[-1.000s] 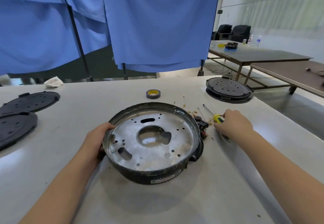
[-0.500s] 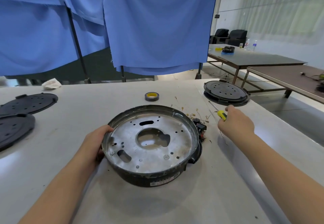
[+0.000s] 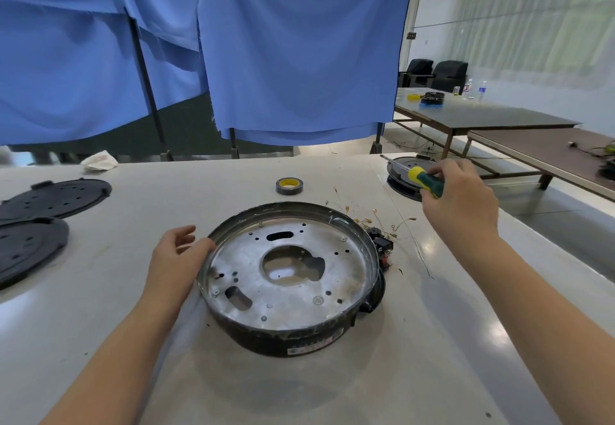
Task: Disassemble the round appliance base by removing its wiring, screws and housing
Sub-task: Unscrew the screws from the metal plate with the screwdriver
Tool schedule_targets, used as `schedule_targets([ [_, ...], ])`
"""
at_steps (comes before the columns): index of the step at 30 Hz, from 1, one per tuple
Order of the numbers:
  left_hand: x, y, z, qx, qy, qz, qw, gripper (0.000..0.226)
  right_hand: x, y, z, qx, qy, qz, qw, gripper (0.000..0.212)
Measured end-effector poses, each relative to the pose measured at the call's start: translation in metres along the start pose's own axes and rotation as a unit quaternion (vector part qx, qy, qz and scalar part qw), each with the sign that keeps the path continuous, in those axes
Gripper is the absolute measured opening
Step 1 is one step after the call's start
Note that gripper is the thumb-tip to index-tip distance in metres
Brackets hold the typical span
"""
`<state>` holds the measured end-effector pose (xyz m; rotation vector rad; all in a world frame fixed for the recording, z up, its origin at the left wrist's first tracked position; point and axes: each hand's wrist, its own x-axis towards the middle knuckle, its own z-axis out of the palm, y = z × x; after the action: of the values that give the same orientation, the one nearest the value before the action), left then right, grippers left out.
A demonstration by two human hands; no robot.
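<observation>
Silvery sheet metal faces up at me from the round appliance base, a shallow black-walled housing sitting flat on the pale grey bench just ahead of me, about mid-bench. Its metal plate has a large central cut-out, two oblong slots and a few screw heads that I can make out. My left hand rests against the base's left rim, fingers loose and spread, thumb touching the edge, gripping nothing. My right hand is raised above the bench, beyond and to the right of the base, fingers curled around a screwdriver with a green and yellow handle; its thin metal shaft points up and to the left. Between that hand and the base lies a scatter of thin loose wires with brass terminals, and a small black and red switch block sits touching the base's right side. A roll of dark tape with a yellow core lies behind the base. Two black round perforated covers lie at the far left, overlapping, and another black round part sits at the bench's far right edge, partly hidden by my right hand. Blue cloth hangs behind the bench.
</observation>
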<state>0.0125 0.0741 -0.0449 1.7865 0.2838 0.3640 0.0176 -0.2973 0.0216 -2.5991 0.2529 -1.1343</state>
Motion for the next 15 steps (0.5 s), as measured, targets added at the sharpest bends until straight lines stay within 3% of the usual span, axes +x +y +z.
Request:
schedule_targets([
  [5, -0.017, 0.015, -0.001, 0.054, 0.037, 0.202, 0.977, 0.045, -0.006, -0.030, -0.009, 0.213, -0.051, -0.034, 0.975, 0.029],
  [9, -0.029, 0.024, -0.001, 0.148, 0.051, 0.366, 0.917, 0.047, -0.019, -0.059, -0.011, 0.278, -0.094, -0.088, 0.952, 0.029],
  [12, -0.032, 0.030, -0.005, 0.178, 0.069, 0.424, 0.885, 0.048, -0.024, -0.072, -0.015, 0.398, -0.209, -0.027, 0.893, 0.029],
  [15, -0.037, 0.033, -0.003, 0.174, 0.047, 0.437, 0.881, 0.043, -0.022, -0.077, -0.019, 0.424, -0.290, -0.016, 0.858, 0.032],
])
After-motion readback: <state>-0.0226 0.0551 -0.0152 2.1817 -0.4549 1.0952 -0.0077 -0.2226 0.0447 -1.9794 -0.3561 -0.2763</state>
